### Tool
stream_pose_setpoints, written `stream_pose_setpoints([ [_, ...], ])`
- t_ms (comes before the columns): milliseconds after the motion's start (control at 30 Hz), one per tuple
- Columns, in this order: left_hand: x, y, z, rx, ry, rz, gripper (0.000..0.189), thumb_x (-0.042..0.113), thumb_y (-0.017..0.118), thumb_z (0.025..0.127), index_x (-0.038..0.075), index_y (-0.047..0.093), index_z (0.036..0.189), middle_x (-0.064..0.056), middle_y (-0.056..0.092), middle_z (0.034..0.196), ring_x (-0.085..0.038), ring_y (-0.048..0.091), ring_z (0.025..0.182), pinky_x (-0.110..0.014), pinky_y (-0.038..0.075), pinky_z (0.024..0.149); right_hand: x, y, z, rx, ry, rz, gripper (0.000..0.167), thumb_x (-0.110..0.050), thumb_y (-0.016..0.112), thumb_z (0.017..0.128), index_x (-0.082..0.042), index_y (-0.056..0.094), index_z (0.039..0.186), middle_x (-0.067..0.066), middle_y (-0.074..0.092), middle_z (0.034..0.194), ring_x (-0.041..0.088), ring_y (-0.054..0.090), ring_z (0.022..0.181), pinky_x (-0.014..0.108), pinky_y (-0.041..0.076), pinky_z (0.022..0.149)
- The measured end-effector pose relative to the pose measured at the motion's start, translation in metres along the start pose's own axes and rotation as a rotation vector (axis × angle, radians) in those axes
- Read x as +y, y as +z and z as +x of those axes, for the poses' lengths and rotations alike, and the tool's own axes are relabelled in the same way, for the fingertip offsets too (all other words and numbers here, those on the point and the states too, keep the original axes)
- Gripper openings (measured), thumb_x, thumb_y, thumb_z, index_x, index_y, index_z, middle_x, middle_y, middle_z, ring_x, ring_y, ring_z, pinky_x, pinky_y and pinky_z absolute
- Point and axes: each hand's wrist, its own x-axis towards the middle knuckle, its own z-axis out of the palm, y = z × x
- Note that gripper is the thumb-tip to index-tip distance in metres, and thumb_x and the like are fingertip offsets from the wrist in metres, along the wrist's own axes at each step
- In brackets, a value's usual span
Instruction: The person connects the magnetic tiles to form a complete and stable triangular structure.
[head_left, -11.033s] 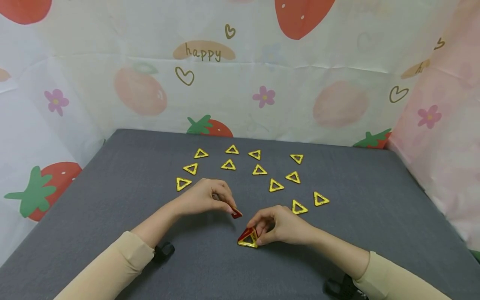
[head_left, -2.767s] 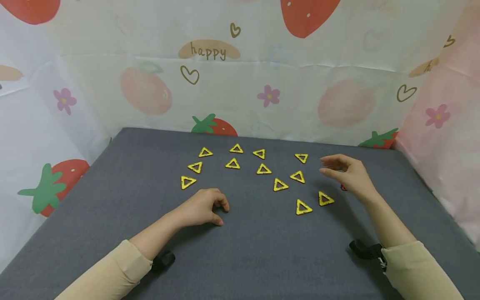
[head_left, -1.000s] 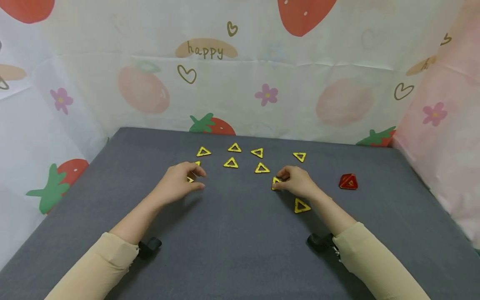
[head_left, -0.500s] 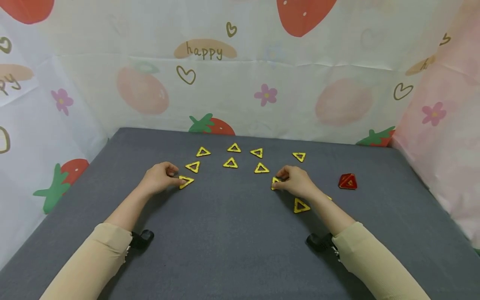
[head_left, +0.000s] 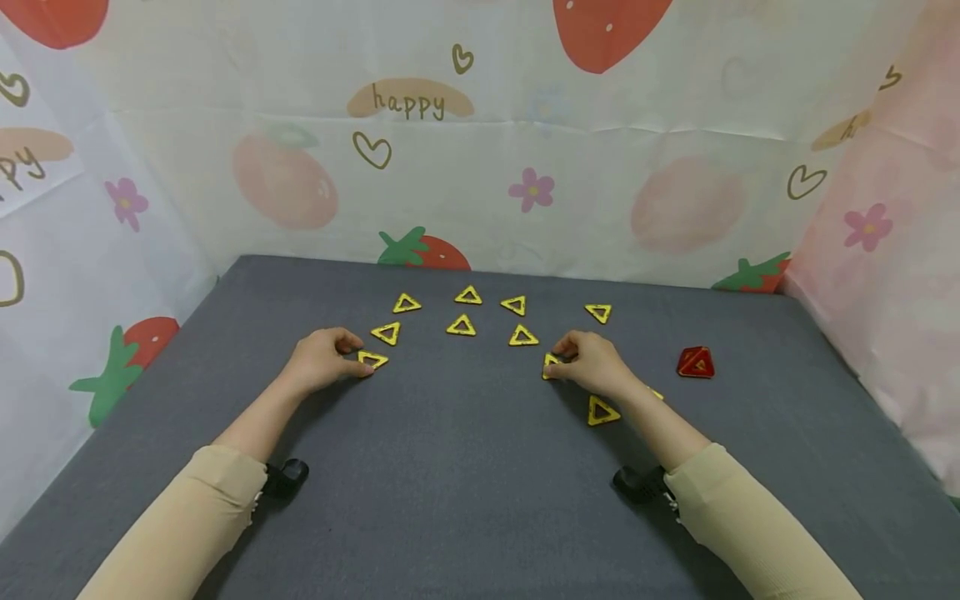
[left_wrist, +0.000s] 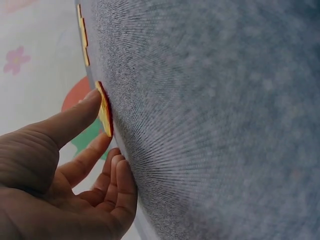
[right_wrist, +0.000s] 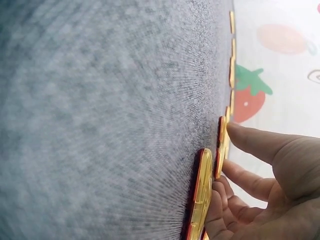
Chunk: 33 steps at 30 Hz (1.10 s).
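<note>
My left hand [head_left: 322,358] pinches a yellow triangular magnetic tile [head_left: 377,359] at the left end of the scattered tiles. In the left wrist view the thumb is at one end of this tile [left_wrist: 105,116], the index fingertip at the other, and its underside is red. On the right, my right hand [head_left: 596,364] pinches another yellow triangular tile [head_left: 548,372] between thumb and index finger; the hand covers part of it. In the right wrist view that tile [right_wrist: 219,150] lies flat against the table, with its red side down.
Several more yellow triangular tiles [head_left: 462,326] lie in loose rows towards the back. One tile [head_left: 602,412] is just below my right hand, and another [head_left: 656,392] is mostly hidden by the forearm. A red pyramid of joined tiles [head_left: 696,362] stands on the grey table [head_left: 465,483] at right.
My right hand has left the red pyramid and come to a tile, where it stays. My left hand has moved left to the leftmost tile and now pinches it. Earlier both hands held red-and-yellow tiles.
</note>
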Motion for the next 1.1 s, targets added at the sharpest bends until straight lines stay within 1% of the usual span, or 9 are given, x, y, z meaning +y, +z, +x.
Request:
stream_pose_setpoints([
  [267,0.0002,0.0022,0.0012,0.015,0.005,0.020,0.049,0.024,0.075,0.087,-0.002,0.062,0.126,-0.029,0.058,0.129,-0.043,0.055,0.118,-0.052,0.050,0.093,-0.0018,0.0007,0.0002,0.003,0.017,0.001,0.042,-0.031,0.074,0.088,-0.004,0.064,0.119,0.018,0.066,0.120,0.031,0.063,0.107,0.042,0.053,0.087],
  [433,-0.0003,0.0034,0.0020,0.021,0.000,0.026,0.048,0.024,0.076,0.086,-0.001,0.063,0.125,-0.029,0.058,0.128,-0.043,0.054,0.117,-0.052,0.049,0.092,-0.0008,0.0006,0.0002,0.006,0.010,-0.003,0.040,-0.029,0.075,0.088,-0.003,0.065,0.117,0.018,0.066,0.119,0.031,0.063,0.106,0.042,0.053,0.087],
  [667,-0.0001,0.0039,0.0013,0.029,-0.011,0.028,0.047,0.022,0.075,0.087,0.000,0.062,0.126,-0.027,0.058,0.129,-0.043,0.054,0.119,-0.053,0.048,0.094,-0.0026,0.0001,-0.0004,0.014,0.005,-0.026,0.039,-0.028,0.075,0.088,-0.002,0.065,0.115,0.018,0.068,0.116,0.030,0.063,0.103,0.041,0.053,0.084],
  [733,0.0002,0.0042,0.0012,0.031,-0.012,0.030,0.047,0.021,0.075,0.087,0.000,0.062,0.126,-0.027,0.059,0.128,-0.042,0.055,0.118,-0.052,0.049,0.093,-0.0030,0.0004,-0.0006,0.016,0.005,-0.029,0.039,-0.028,0.075,0.088,-0.002,0.066,0.115,0.018,0.068,0.115,0.030,0.064,0.102,0.042,0.053,0.084],
  [833,0.0009,0.0050,0.0013,0.039,-0.012,0.024,0.045,0.020,0.076,0.086,0.000,0.062,0.124,-0.025,0.062,0.122,-0.039,0.058,0.111,-0.047,0.051,0.087,-0.0029,0.0007,-0.0007,0.019,0.005,-0.030,0.038,-0.027,0.076,0.087,-0.003,0.066,0.115,0.018,0.068,0.115,0.030,0.064,0.102,0.042,0.053,0.085],
  [900,0.0012,0.0054,0.0019,0.046,-0.010,0.014,0.044,0.019,0.077,0.085,0.000,0.063,0.123,-0.022,0.064,0.115,-0.035,0.060,0.103,-0.041,0.052,0.080,-0.0026,0.0009,-0.0001,0.021,0.003,-0.030,0.038,-0.027,0.076,0.088,-0.003,0.066,0.115,0.018,0.068,0.114,0.030,0.064,0.102,0.042,0.053,0.084],
  [1000,0.0015,0.0060,0.0031,0.055,-0.010,-0.002,0.043,0.017,0.078,0.084,0.000,0.064,0.120,-0.017,0.066,0.104,-0.028,0.061,0.091,-0.034,0.049,0.072,-0.0025,0.0007,0.0000,0.020,0.005,-0.025,0.037,-0.027,0.076,0.087,-0.003,0.066,0.114,0.018,0.068,0.114,0.030,0.064,0.101,0.041,0.053,0.083],
  [1100,0.0015,0.0065,0.0037,0.063,-0.002,-0.003,0.042,0.017,0.079,0.083,0.001,0.064,0.119,-0.014,0.066,0.098,-0.024,0.061,0.084,-0.031,0.048,0.068,-0.0025,0.0003,-0.0007,0.013,0.011,-0.016,0.037,-0.027,0.076,0.087,-0.003,0.066,0.114,0.017,0.068,0.114,0.029,0.064,0.101,0.040,0.053,0.082],
])
